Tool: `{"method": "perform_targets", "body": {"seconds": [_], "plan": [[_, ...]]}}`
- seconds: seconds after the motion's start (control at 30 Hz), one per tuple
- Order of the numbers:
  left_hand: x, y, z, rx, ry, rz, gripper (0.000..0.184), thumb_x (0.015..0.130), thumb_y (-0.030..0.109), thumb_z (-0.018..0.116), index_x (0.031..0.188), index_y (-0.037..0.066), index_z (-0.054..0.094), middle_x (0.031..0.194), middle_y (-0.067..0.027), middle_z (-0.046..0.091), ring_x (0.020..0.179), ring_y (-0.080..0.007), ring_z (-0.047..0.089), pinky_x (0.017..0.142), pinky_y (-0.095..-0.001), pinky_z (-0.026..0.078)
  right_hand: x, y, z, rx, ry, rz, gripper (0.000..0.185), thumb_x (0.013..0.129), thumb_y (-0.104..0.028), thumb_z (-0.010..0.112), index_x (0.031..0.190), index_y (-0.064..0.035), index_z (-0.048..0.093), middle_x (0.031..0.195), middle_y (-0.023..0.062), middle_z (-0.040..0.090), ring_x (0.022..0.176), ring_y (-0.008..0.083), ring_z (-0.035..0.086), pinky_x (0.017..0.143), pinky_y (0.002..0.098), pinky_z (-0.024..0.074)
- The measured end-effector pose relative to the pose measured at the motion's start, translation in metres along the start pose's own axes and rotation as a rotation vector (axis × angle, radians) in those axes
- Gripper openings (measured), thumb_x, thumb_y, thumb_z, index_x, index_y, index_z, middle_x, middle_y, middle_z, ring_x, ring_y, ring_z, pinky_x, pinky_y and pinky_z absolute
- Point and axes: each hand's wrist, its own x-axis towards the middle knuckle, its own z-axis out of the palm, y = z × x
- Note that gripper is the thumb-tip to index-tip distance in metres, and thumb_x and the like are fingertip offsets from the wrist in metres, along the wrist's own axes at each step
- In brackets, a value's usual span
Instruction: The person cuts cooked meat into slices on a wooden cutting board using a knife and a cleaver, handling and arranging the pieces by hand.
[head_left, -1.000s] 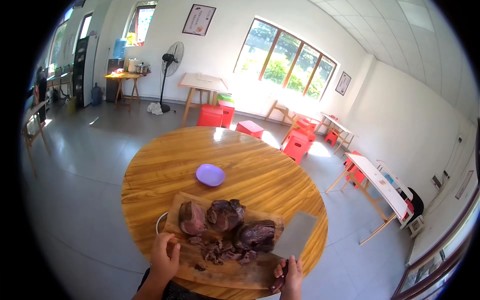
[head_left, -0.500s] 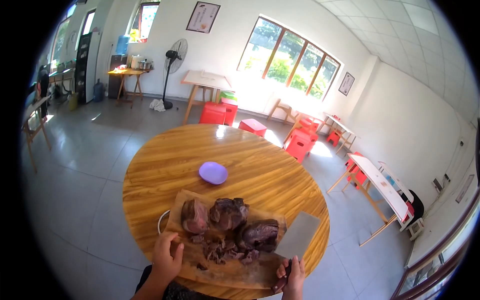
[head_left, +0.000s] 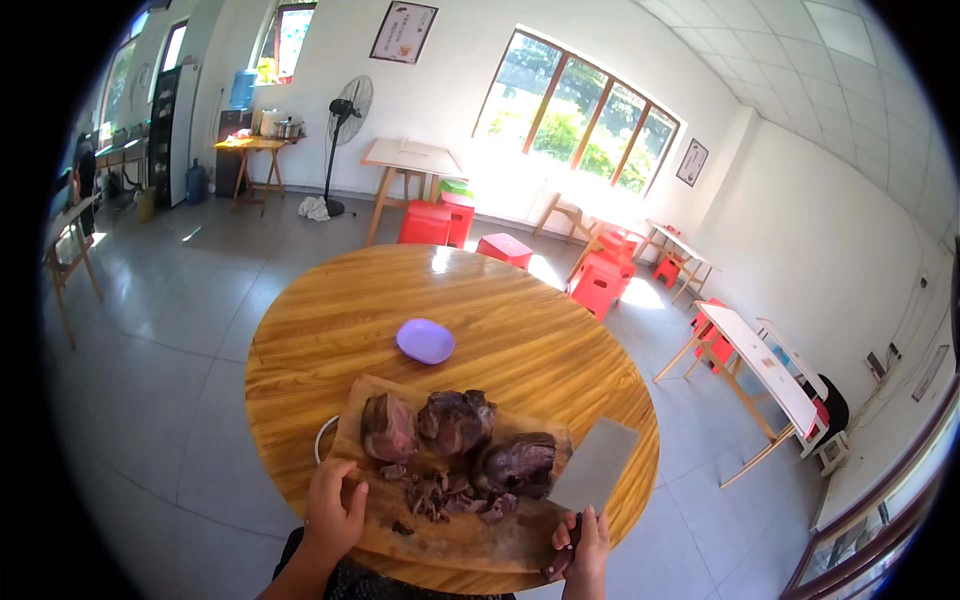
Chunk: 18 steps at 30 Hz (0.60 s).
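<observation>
1. One head-worn view; it looked forward and down from above the near edge of the round table [head_left: 320, 320].
2. Cutting board [head_left: 450, 545], left hand [head_left: 335, 508] and right hand [head_left: 588, 540] sat near the lens, low in frame.
3. Camera faced the far wall [head_left: 465, 50]; it and its window [head_left: 578, 110] stood well back, slanting down to the right.
4. Wide, fisheye-like view: black corners, floor [head_left: 150, 420] and ceiling [head_left: 760, 45] both got in.

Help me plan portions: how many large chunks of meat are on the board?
3 on the cutting board: left chunk, near the far-left corner; middle chunk, beside it; right chunk, nearest the cleaver. None appears hidden.
</observation>
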Motion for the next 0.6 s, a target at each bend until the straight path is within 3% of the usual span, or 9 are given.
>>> {"method": "perform_targets", "body": {"seconds": [0.03, 0.17, 0.23, 0.33, 0.43, 0.6], "plan": [[-0.002, 0.001, -0.001, -0.01, -0.02, -0.023, 0.032, 0.089, 0.004, 0.069, 0.118, -0.002, 0.058, 0.114, -0.0237, 0.061, 0.104, -0.0431, 0.06, 0.091, -0.0459, 0.049, -0.002, 0.0, -0.001, -0.002, 0.005, 0.006, 0.012, 0.11, -0.023, 0.045, 0.116, -0.0129, 0.043, 0.082, 0.0077, 0.05, 0.056, 0.0157, 0.048, 0.047, 0.0299, 0.043], [0.001, 0.005, -0.003, -0.023, -0.039, -0.04, 0.032, 0.089, 0.004, 0.07, 0.118, -0.002, 0.058, 0.115, -0.0237, 0.061, 0.105, -0.0433, 0.06, 0.092, -0.0459, 0.049, -0.001, 0.002, 0.001, -0.002, 0.0, -0.01, 0.012, 0.11, -0.023, 0.045, 0.115, -0.0129, 0.043, 0.082, 0.0076, 0.05, 0.056, 0.0156, 0.048, 0.047, 0.0296, 0.043], [0.003, 0.005, -0.001, -0.001, 0.011, 0.028, 0.031, 0.088, 0.003, 0.07, 0.117, -0.001, 0.059, 0.11, -0.0208, 0.062, 0.095, -0.038, 0.062, 0.084, -0.0413, 0.051, -0.001, 0.0, 0.003, -0.016, 0.003, -0.009, 0.011, 0.11, -0.023, 0.045, 0.115, -0.013, 0.042, 0.082, 0.0076, 0.05, 0.056, 0.0155, 0.048, 0.047, 0.0294, 0.043], [0.002, 0.007, -0.003, -0.015, -0.028, -0.045, 0.032, 0.089, 0.004, 0.071, 0.118, -0.002, 0.059, 0.114, -0.0228, 0.063, 0.105, -0.0424, 0.061, 0.09, -0.045, 0.05, 0.0, -0.003, 0.003, -0.022, -0.009, 0.011, 0.01, 0.11, -0.023, 0.045, 0.111, -0.0136, 0.042, 0.081, 0.0073, 0.05, 0.055, 0.0152, 0.048, 0.046, 0.0293, 0.0427], [0.001, -0.002, 0.0, 0.018, 0.012, 0.058, 0.032, 0.089, 0.006, 0.071, 0.119, -0.001, 0.06, 0.115, -0.0221, 0.063, 0.104, -0.0419, 0.062, 0.09, -0.0451, 0.051, -0.002, -0.002, 0.009, -0.019, 0.084, 0.023, 0.015, 0.11, -0.025, 0.046, 0.104, -0.014, 0.039, 0.08, 0.0066, 0.05, 0.055, 0.0142, 0.047, 0.045, 0.0291, 0.0426], [0.001, -0.002, 0.0, 0.044, -0.009, 0.024, 0.032, 0.09, 0.007, 0.072, 0.118, 0.0, 0.059, 0.114, -0.0202, 0.063, 0.101, -0.0385, 0.062, 0.088, -0.0417, 0.051, 0.0, -0.001, 0.009, -0.03, 0.093, 0.007, 0.017, 0.11, -0.028, 0.049, 0.104, -0.0136, 0.04, 0.079, 0.0057, 0.05, 0.052, 0.0126, 0.046, 0.044, 0.0265, 0.041]]}}
